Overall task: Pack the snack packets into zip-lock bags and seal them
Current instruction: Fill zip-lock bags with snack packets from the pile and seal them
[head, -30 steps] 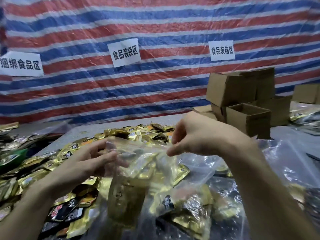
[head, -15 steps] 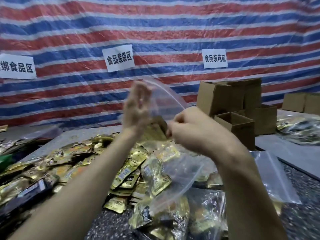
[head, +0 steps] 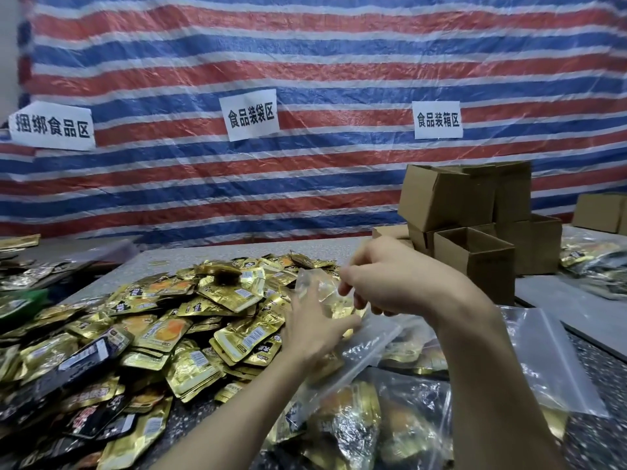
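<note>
A grey speckled surface [head: 203, 262] runs up to a red, blue and white striped tarp [head: 305, 62] hung under clear film. Three white paper signs [head: 252, 118] with black characters are fixed to the tarp. At the far right corner stand brown cardboard boxes [head: 441, 198], the nearest one open at the top. Beyond them, at the right edge, lies another small heap of filled bags [head: 593, 262].

A wide heap of snack packets [head: 190, 320], mostly gold foil with some black ones toward the near left corner, covers the left and middle of the surface. Bare surface shows only in a strip along the far edge, between the heap and the tarp, and in a patch at the right past the boxes. Along the near edge, under the forearms, lie packed bags [head: 373, 429] full of packets. Just to their right an empty clear bag [head: 549, 361] lies flat.

The zip-lock bag [head: 366, 347] being worked is held up off the surface over the right flank of the heap, between the two hands, with gold packets showing through its upper part. The left grip [head: 315, 334] has its fingers curled round the bag's left side from below. The right grip [head: 390, 283] sits just above and to the right, fingers bent down and pinching the bag's upper edge. The two grips are close together, almost touching.
</note>
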`<state>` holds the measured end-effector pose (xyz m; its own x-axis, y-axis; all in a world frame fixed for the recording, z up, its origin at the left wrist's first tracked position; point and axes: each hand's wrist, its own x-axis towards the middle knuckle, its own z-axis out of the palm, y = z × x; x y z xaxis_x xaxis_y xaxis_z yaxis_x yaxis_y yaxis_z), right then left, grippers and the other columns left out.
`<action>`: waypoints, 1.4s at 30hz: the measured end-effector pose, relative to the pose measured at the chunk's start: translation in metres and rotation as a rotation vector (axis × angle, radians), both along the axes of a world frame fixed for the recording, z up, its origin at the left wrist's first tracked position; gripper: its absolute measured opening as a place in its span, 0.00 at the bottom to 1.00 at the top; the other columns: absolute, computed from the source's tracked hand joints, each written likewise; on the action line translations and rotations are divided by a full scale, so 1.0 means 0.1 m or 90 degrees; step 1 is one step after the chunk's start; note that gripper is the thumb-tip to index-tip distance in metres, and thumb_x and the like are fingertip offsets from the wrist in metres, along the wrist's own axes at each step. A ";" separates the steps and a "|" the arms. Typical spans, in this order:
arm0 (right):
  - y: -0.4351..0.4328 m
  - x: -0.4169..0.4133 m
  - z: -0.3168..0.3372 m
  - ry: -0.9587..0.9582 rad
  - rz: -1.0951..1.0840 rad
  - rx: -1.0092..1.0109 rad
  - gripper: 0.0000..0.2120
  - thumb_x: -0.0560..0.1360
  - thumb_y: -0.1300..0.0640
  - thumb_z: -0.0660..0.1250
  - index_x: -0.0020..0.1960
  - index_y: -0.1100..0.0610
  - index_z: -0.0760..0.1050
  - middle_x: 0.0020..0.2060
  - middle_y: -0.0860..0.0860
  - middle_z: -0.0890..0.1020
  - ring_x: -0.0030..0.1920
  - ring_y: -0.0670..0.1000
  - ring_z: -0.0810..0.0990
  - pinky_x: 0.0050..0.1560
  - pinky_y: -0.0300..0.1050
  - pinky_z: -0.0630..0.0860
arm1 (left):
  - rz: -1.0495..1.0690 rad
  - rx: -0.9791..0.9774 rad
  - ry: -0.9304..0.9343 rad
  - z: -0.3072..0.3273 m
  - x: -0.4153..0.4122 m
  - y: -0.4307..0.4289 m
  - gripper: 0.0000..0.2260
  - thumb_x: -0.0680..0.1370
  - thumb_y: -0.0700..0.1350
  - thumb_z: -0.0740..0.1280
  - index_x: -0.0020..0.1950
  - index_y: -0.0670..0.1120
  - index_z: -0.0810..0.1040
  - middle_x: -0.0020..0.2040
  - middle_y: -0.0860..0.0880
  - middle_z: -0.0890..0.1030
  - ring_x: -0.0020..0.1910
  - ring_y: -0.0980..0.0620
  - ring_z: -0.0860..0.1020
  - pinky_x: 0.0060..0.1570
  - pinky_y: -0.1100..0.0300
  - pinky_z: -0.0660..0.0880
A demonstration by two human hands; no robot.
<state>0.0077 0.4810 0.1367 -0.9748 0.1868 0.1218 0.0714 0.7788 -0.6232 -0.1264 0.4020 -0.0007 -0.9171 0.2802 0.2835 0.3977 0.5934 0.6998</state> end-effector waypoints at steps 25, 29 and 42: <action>-0.78 -0.35 -0.35 0.085 0.256 0.072 0.03 0.80 0.52 0.66 0.52 0.50 0.78 0.43 0.47 0.82 0.43 0.44 0.81 0.40 0.38 0.74 | 0.058 0.044 0.076 -0.05 0.65 -2.63 0.09 0.79 0.49 0.69 0.59 0.55 0.79 0.56 0.58 0.81 0.54 0.62 0.78 0.57 0.58 0.77; -0.78 -0.31 -0.34 0.070 0.292 0.059 0.03 0.78 0.52 0.67 0.51 0.49 0.78 0.43 0.49 0.83 0.42 0.45 0.81 0.39 0.37 0.74 | 0.448 -0.333 0.084 -0.21 0.73 -3.62 0.22 0.79 0.55 0.64 0.72 0.49 0.70 0.69 0.46 0.73 0.67 0.47 0.70 0.66 0.50 0.67; -0.78 -0.30 -0.33 0.084 0.333 0.098 0.12 0.68 0.37 0.67 0.44 0.43 0.80 0.42 0.40 0.85 0.40 0.45 0.84 0.37 0.45 0.80 | 0.631 -0.388 0.032 -0.42 0.79 -4.49 0.10 0.77 0.51 0.64 0.39 0.47 0.79 0.40 0.49 0.82 0.42 0.43 0.79 0.42 0.55 0.68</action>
